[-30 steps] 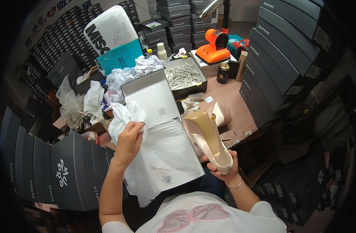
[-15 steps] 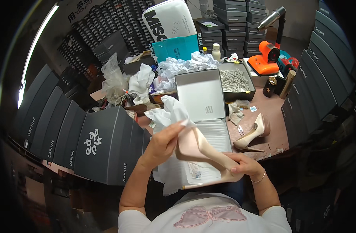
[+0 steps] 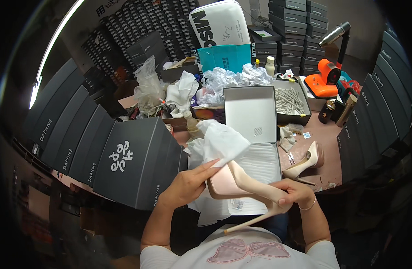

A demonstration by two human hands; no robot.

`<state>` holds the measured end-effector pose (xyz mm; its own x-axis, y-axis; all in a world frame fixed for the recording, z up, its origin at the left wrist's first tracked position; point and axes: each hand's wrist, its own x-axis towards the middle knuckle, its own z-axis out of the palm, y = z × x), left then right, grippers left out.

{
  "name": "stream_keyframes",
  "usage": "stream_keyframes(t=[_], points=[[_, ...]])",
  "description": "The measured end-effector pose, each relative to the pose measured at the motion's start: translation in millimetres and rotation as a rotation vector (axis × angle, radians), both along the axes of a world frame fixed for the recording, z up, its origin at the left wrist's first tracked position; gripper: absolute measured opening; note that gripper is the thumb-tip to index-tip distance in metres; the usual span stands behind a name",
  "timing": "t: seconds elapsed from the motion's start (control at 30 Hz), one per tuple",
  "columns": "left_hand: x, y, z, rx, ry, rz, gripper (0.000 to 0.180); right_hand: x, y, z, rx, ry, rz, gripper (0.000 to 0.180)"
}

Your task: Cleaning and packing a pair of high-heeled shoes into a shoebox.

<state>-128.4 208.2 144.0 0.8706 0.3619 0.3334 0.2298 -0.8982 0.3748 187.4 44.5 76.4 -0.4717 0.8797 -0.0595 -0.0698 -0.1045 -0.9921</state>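
A beige high-heeled shoe (image 3: pixel 248 184) is held over the open box, its thin heel pointing down toward my lap. My right hand (image 3: pixel 296 193) is closed round the shoe's back end. At the front end, my left hand (image 3: pixel 188 184) pinches a sheet of white tissue paper (image 3: pixel 226 141) against the shoe; the paper stands up above the fingers. Below lies a grey shoebox, its white-lined lid (image 3: pixel 250 114) raised and white ribbed padding (image 3: pixel 260 163) inside. The matching high-heeled shoe (image 3: pixel 304 165) sits on the pink tabletop to the right.
Dark shoeboxes (image 3: pixel 125 163) line the left side, with more stacked boxes (image 3: pixel 372 125) on the right. Behind are crumpled paper (image 3: pixel 228 78), a tray of white sticks (image 3: pixel 290 101), an orange device (image 3: pixel 322 83), a dark bottle (image 3: pixel 326 112) and a cloth scrap (image 3: pixel 287 139).
The whole view has shifted, so the scene sits farther right. The tissue paper is more spread out above my left hand. The shoe's heel has swung lower, and both hands keep their hold.
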Motion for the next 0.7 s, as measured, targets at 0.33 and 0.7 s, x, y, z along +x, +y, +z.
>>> stream_keyframes(t=[0.33,0.7], points=[[22,-74,12,-0.157,-0.065,-0.379,0.055,-93,50,-48,0.057,0.264,-0.752,0.071],[109,-154,-45,-0.419,-0.373,-0.679,0.063,-90,7,-71,0.402,-0.351,-0.823,0.074]])
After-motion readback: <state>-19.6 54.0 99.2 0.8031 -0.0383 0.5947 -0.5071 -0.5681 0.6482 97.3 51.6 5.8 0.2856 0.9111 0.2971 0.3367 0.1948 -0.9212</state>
